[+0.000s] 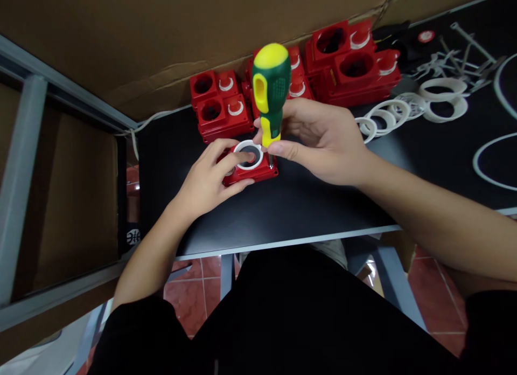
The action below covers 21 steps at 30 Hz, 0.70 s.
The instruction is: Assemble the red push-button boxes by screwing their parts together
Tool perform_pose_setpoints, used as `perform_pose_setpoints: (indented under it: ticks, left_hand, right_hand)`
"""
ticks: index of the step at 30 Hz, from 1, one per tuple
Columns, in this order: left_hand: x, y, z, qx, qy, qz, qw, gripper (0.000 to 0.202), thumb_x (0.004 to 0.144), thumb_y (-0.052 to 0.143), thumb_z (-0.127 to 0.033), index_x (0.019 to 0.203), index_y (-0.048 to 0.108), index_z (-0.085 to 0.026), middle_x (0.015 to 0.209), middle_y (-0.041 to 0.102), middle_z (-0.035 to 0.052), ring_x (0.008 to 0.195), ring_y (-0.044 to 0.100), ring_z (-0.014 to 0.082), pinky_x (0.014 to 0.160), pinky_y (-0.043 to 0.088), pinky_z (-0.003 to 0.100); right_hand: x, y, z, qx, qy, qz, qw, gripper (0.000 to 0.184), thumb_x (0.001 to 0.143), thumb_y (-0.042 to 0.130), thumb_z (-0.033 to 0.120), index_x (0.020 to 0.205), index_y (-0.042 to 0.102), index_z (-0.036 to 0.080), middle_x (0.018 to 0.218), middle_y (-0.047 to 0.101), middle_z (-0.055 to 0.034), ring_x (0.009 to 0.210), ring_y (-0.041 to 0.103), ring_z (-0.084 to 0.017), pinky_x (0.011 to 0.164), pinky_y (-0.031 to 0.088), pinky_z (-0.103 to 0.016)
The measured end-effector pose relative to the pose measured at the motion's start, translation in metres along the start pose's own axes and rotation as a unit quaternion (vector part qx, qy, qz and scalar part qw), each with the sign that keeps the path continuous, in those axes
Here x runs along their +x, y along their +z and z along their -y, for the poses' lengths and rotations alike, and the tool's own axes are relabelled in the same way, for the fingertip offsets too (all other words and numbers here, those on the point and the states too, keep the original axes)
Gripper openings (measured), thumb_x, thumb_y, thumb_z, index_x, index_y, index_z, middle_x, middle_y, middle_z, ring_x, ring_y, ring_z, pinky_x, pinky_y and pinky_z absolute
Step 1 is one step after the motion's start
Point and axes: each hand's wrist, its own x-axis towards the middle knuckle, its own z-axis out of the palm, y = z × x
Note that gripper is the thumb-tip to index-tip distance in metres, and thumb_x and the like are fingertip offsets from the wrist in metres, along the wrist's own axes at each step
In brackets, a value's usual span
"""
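A small red plastic housing (258, 172) with a white ring (241, 147) on its round opening lies on the black table (283, 208). My left hand (208, 178) grips the housing from the left, with a finger pressing into the ring. My right hand (323, 140) pinches the lower shaft of a green and yellow screwdriver (271, 89). The screwdriver stands upright with its tip down at the housing's right edge.
Several red housings (220, 103) are stacked along the back against a cardboard sheet (202, 35). More of these red housings (351, 62) sit to the right. Loose white rings (404, 112) and white plastic parts (456, 54) lie at the right. A metal frame (24, 165) stands at the left.
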Motion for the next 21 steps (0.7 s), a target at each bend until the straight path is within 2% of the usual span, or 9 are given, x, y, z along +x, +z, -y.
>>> perform_pose_setpoints:
  ticks: [5, 11, 18, 21]
  left_hand:
    - [0.000, 0.000, 0.000, 0.009, -0.017, 0.013, 1.000, 0.049, 0.127, 0.084, -0.062, 0.165, 0.080, -0.032, 0.161, 0.078, 0.0164, 0.145, 0.079, 0.0391, 0.125, 0.069, 0.057]
    - [0.000, 0.000, 0.001, 0.003, -0.015, 0.005, 1.000, 0.054, 0.129, 0.077, -0.073, 0.162, 0.081, -0.030, 0.161, 0.078, 0.0173, 0.145, 0.080, 0.0390, 0.128, 0.069, 0.058]
    - [0.000, -0.001, 0.000, -0.004, -0.004, 0.000, 1.000, 0.050, 0.128, 0.081, -0.067, 0.162, 0.080, -0.030, 0.160, 0.080, 0.0167, 0.144, 0.081, 0.0388, 0.126, 0.070, 0.056]
    - [0.000, 0.000, 0.001, 0.002, -0.009, 0.005, 1.000, 0.050, 0.127, 0.081, -0.068, 0.161, 0.080, -0.031, 0.160, 0.080, 0.0168, 0.144, 0.080, 0.0389, 0.126, 0.070, 0.057]
  right_hand:
    - [0.000, -0.001, 0.002, -0.029, 0.009, -0.010, 0.999, 0.055, 0.113, 0.095, 0.078, 0.142, 0.089, 0.032, 0.138, 0.091, -0.0097, 0.125, 0.085, -0.034, 0.123, 0.076, -0.054]
    - [-0.002, -0.011, 0.009, -0.083, -0.020, 0.043, 0.995, 0.050, 0.121, 0.085, 0.077, 0.139, 0.092, 0.031, 0.138, 0.088, -0.0104, 0.139, 0.085, -0.038, 0.131, 0.072, -0.061]
    - [-0.003, -0.011, 0.007, -0.090, -0.031, 0.043, 0.995, 0.048, 0.124, 0.083, 0.073, 0.148, 0.093, 0.032, 0.144, 0.092, -0.0097, 0.130, 0.087, -0.034, 0.126, 0.075, -0.056]
    - [-0.001, -0.012, 0.005, -0.102, -0.044, 0.057, 0.992, 0.046, 0.124, 0.083, 0.069, 0.148, 0.093, 0.030, 0.140, 0.093, -0.0095, 0.123, 0.086, -0.033, 0.119, 0.075, -0.053]
